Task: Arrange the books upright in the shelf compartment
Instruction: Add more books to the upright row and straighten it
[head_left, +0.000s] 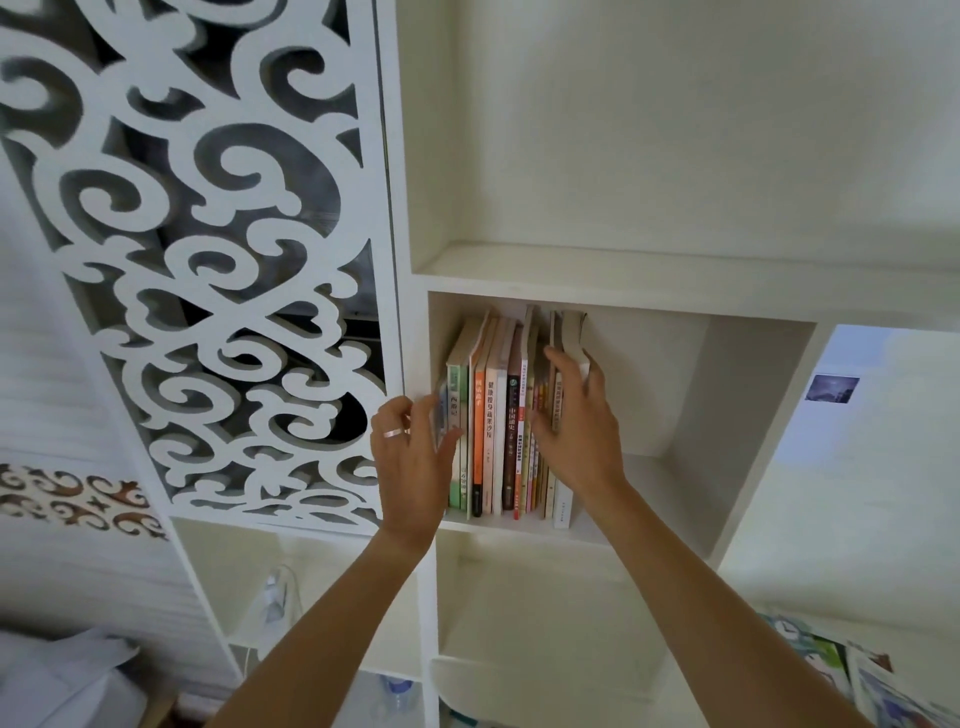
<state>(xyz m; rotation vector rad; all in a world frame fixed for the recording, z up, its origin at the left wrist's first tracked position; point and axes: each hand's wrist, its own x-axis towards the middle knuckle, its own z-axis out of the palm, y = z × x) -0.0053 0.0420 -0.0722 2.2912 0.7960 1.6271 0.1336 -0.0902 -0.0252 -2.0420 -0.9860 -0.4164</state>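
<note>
I am bracing the upright books (506, 415) in the shelf compartment (748, 405), my left hand (415, 467) spread flat against the leftmost, my right hand (582, 431) gripping the rightmost.

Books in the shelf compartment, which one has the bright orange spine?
The orange book, third spine from the left, just right of the green book; the other spines are pale, brown or green.

Plain white wooden shelf unit (519, 280). Upright paperback books (506, 431): green spine, orange spine, cream spines, dark brown spine with red-white strip, thin pink and yellow spines. White cut-out scrollwork panel (208, 260) over dark backing. Silver ring (395, 432) on left hand (415, 467).
</note>
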